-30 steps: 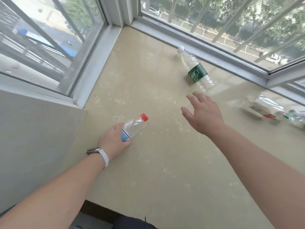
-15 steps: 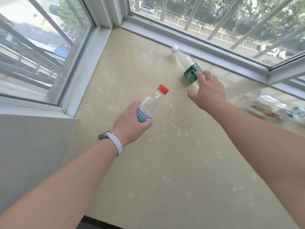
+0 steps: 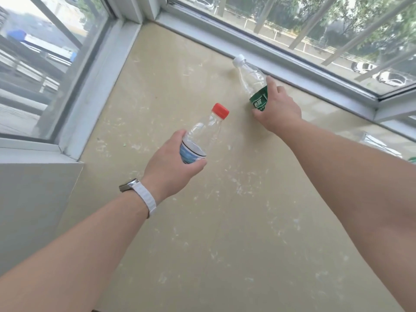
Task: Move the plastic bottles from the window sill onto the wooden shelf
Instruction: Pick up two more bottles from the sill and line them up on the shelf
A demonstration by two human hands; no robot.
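Observation:
My left hand (image 3: 173, 167) grips a clear bottle with a red cap and blue label (image 3: 202, 134), held tilted above the beige window sill (image 3: 202, 233). A clear bottle with a white cap and green label (image 3: 252, 81) lies by the far window frame, and my right hand (image 3: 278, 109) is wrapped round its lower half over the label. Another clear bottle (image 3: 380, 145) lies at the right edge, partly hidden behind my right forearm. The wooden shelf is not in view.
Window frames (image 3: 292, 64) and glass close off the sill at the back and the left. A grey wall panel (image 3: 33, 210) stands at the lower left. A white-strapped watch (image 3: 135, 190) is on my left wrist.
My left hand has lifted the red-capped bottle off the sill. My right hand reached forward and closed round the green-labelled bottle.

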